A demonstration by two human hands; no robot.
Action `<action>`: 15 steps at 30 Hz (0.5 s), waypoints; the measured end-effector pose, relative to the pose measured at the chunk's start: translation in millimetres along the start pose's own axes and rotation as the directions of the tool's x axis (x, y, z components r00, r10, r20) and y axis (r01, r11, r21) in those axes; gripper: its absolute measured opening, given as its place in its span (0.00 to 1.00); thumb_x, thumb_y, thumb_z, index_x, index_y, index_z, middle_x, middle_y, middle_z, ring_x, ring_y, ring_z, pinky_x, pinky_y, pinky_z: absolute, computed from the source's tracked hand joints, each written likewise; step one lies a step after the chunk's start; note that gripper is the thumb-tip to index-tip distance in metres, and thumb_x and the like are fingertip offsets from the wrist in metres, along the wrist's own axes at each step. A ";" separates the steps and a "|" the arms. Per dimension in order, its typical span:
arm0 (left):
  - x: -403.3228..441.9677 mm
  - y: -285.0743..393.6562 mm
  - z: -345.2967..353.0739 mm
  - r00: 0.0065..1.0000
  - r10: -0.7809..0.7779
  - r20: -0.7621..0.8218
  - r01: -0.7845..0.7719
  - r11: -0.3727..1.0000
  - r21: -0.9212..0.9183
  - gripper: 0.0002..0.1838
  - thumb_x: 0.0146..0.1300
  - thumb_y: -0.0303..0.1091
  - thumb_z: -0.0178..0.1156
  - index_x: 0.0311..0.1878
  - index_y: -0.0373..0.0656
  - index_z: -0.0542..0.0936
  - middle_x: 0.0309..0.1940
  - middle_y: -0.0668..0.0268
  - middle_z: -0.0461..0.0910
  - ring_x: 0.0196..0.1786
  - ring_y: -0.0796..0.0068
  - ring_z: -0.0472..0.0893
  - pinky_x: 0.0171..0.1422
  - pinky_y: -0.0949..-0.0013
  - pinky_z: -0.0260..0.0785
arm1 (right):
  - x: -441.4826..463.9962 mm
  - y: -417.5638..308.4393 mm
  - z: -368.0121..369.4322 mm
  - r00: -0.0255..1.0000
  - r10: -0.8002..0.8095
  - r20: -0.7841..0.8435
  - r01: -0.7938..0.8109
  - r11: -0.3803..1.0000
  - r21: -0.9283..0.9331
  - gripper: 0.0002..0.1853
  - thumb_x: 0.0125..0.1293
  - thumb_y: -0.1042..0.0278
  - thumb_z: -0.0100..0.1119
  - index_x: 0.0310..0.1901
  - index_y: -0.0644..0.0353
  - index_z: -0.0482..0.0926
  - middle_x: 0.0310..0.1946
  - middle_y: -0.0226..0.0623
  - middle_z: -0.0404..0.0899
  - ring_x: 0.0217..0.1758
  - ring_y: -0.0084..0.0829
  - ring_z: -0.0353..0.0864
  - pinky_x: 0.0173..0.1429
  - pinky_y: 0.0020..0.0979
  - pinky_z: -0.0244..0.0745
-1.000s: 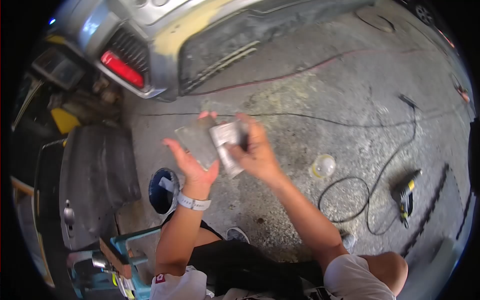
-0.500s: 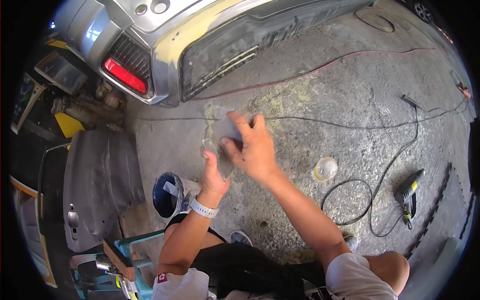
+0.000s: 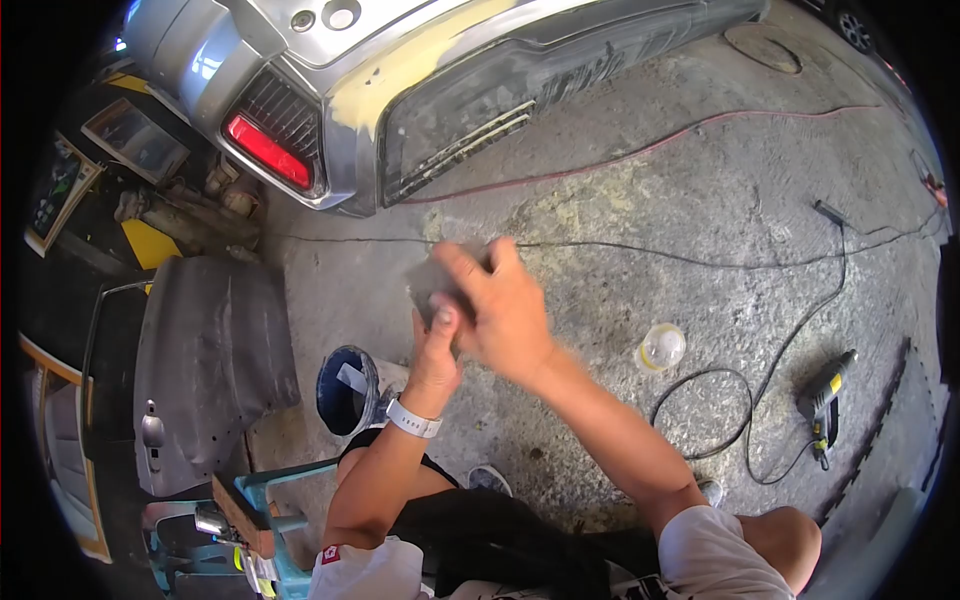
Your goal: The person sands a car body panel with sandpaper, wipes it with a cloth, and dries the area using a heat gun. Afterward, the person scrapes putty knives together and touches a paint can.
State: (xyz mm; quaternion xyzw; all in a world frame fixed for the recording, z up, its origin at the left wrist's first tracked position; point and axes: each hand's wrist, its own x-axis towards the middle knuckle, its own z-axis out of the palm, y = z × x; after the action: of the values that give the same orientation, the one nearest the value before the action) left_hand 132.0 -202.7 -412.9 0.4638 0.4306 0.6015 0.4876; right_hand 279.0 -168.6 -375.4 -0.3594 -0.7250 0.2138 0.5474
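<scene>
My right hand [image 3: 510,315] grips a flat, dark grey sheet [image 3: 426,284] that looks like sandpaper, blurred by motion. My left hand [image 3: 434,360] wears a white watch on its wrist and has its thumb up against the near edge of the sheet. Its other fingers are mostly hidden behind the sheet, which sits between both hands above the concrete floor. Below and left of the hands, a dark blue-lined bucket [image 3: 338,405] has a pale strip inside.
Ahead stands a grey car bumper [image 3: 450,130] with yellowish filler on it. A clear plastic cup [image 3: 662,347] and a corded power tool [image 3: 826,395] are on the floor to the right, with a black cable looping nearby. A dark panel [image 3: 215,370] leans at left.
My hands have come closer together, with the left thumb now against the sheet. The sheet has tilted and shifted slightly left and down. The view has shifted a little.
</scene>
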 end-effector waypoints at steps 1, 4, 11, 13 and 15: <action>2.0 -0.8 -8.0 0.996 -0.083 0.027 0.085 0.994 -0.065 0.48 0.61 0.71 0.65 0.72 0.43 0.66 0.63 0.63 0.75 0.66 0.68 0.77 0.68 0.60 0.73 | -1.3 0.0 2.5 1.000 -0.004 -0.001 0.004 1.000 -0.002 0.30 0.58 0.62 0.73 0.64 0.42 0.76 0.42 0.44 0.66 0.39 0.46 0.78 0.40 0.44 0.78; 0.8 2.7 -3.5 0.998 -0.026 0.051 0.024 0.999 0.039 0.53 0.61 0.77 0.60 0.76 0.44 0.63 0.70 0.63 0.71 0.72 0.65 0.71 0.75 0.57 0.66 | -4.3 8.4 7.0 0.997 -0.074 -0.016 0.075 0.995 0.062 0.30 0.56 0.64 0.73 0.63 0.46 0.78 0.41 0.46 0.68 0.38 0.48 0.79 0.39 0.46 0.77; 16.7 28.6 -0.1 0.997 0.008 0.076 0.004 0.987 -0.159 0.59 0.60 0.85 0.45 0.76 0.37 0.65 0.71 0.55 0.72 0.74 0.57 0.71 0.78 0.53 0.61 | -24.6 10.6 12.4 0.998 -0.008 0.057 0.004 0.998 0.069 0.31 0.58 0.64 0.73 0.65 0.44 0.76 0.42 0.46 0.68 0.39 0.48 0.78 0.40 0.45 0.78; 21.4 40.9 0.5 0.998 0.057 0.017 -0.053 0.982 -0.182 0.61 0.60 0.86 0.42 0.73 0.33 0.68 0.69 0.53 0.74 0.71 0.57 0.73 0.78 0.54 0.61 | -25.9 21.1 13.8 0.998 -0.021 0.062 0.014 0.994 0.105 0.30 0.59 0.64 0.72 0.64 0.44 0.76 0.42 0.45 0.68 0.40 0.48 0.78 0.41 0.45 0.78; 18.6 44.4 7.0 0.997 0.081 0.019 -0.077 0.984 -0.160 0.61 0.61 0.86 0.43 0.73 0.32 0.68 0.69 0.54 0.74 0.71 0.57 0.73 0.78 0.55 0.61 | -13.7 37.0 6.9 0.995 0.102 -0.024 -0.099 0.992 0.081 0.30 0.59 0.65 0.72 0.64 0.43 0.75 0.42 0.45 0.67 0.39 0.48 0.78 0.41 0.45 0.78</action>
State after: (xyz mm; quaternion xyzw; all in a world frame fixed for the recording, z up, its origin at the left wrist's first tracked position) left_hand 128.8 -190.7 -365.8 0.4477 0.3561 0.6469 0.5044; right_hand 285.1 -154.3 -412.4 -0.3761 -0.6892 0.2649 0.5598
